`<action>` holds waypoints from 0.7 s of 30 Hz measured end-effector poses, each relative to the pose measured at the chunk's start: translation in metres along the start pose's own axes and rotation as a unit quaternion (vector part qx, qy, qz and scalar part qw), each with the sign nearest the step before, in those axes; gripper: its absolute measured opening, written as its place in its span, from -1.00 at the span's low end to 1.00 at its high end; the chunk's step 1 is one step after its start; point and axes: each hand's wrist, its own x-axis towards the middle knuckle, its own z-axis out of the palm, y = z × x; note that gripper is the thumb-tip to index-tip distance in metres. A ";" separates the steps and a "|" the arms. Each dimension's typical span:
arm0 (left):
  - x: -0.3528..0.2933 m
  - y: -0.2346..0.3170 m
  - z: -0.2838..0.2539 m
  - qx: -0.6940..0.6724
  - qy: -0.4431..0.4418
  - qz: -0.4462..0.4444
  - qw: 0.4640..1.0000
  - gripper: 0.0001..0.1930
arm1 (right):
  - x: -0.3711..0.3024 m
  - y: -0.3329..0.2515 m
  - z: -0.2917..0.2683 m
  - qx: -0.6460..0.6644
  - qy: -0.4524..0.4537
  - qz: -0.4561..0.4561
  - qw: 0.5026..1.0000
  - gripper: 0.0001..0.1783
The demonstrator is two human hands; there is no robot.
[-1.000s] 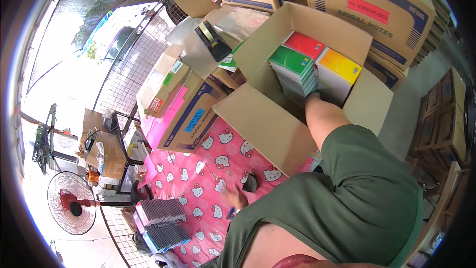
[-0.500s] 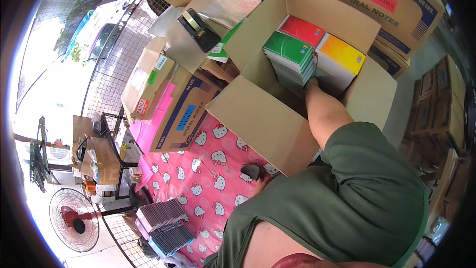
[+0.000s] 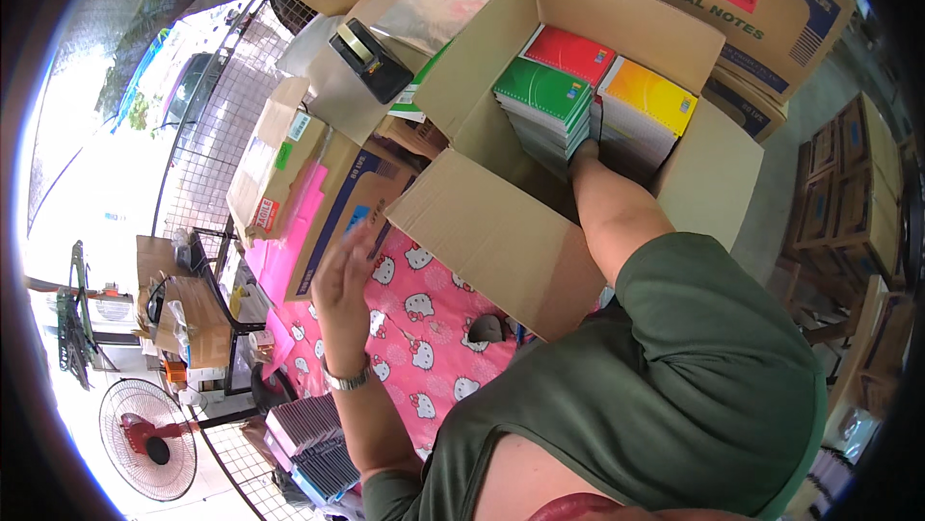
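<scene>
An open cardboard box [image 3: 501, 232] stands before me with stacks of notebooks in it: green-covered notebooks [image 3: 542, 90], red-covered notebooks [image 3: 570, 53] and yellow-covered notebooks [image 3: 649, 97]. My right arm reaches down into the box. At the near side of the green stack, close to the yellow one, is my right hand [image 3: 584, 152]; its fingers are hidden, so its grip does not show. My left hand [image 3: 344, 275] is raised over the pink cartoon-cat cloth [image 3: 420, 355], left of the box's front flap. Its fingers are loosely apart, slightly blurred, with nothing seen in them.
A black tape dispenser [image 3: 371, 61] rests on cardboard at the far left of the box. Closed cartons [image 3: 713, 15] stand behind. Stacked spiral notebooks [image 3: 313, 444] lie at the lower left, near a fan [image 3: 147, 439]. A dark round object [image 3: 487, 328] sits on the cloth.
My left hand has risen from beside the dark round object, near my body, and moved left over the cloth. The right hand stays in the box by the green stack; the view has shifted slightly.
</scene>
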 end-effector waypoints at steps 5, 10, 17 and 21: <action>0.078 0.064 0.070 0.029 -0.142 0.193 0.970 -0.71 | -0.009 0.001 0.002 0.020 -0.004 -0.003 1.000 -0.52; 0.149 0.047 0.175 0.042 -0.209 0.174 0.961 -0.70 | -0.009 0.006 0.006 0.047 -0.004 0.004 0.999 -0.51; 0.184 -0.037 0.258 0.146 -0.097 0.202 0.964 -0.61 | -0.007 0.007 0.006 0.087 0.003 0.015 0.996 -0.50; 0.180 -0.061 0.261 0.146 -0.044 0.206 0.967 -0.61 | -0.004 0.009 0.003 0.113 0.009 0.024 0.993 -0.49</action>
